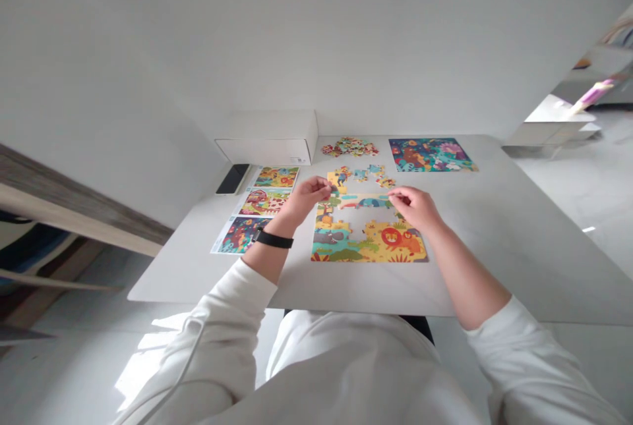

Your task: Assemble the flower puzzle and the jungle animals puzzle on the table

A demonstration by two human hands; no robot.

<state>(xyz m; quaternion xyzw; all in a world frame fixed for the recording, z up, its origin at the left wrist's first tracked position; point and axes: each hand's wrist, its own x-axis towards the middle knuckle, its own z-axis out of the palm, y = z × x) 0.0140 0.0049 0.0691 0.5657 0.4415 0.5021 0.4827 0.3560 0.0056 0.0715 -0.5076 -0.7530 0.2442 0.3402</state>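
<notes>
A partly assembled jigsaw puzzle (366, 250) with lions, a hippo and trees lies on the table in front of me, with a gap through its middle. Along its upper side runs a joined strip of puzzle pieces (368, 202) showing a blue elephant. My left hand (312, 196), a black watch on its wrist, is closed with fingertips pinched at the strip's left end, beside a yellow puzzle section (338, 179) with a figure on it. At the strip's right end, my right hand (414, 205) pinches the edge between thumb and fingers. The fingers partly hide both ends.
Loose blue and yellow pieces (374, 170) lie just beyond the strip. A pile of pieces (351, 147) and a finished dark-blue puzzle (432, 155) are at the back. On the left are a picture sheet (264, 202), a phone (233, 178) and a white box (267, 141).
</notes>
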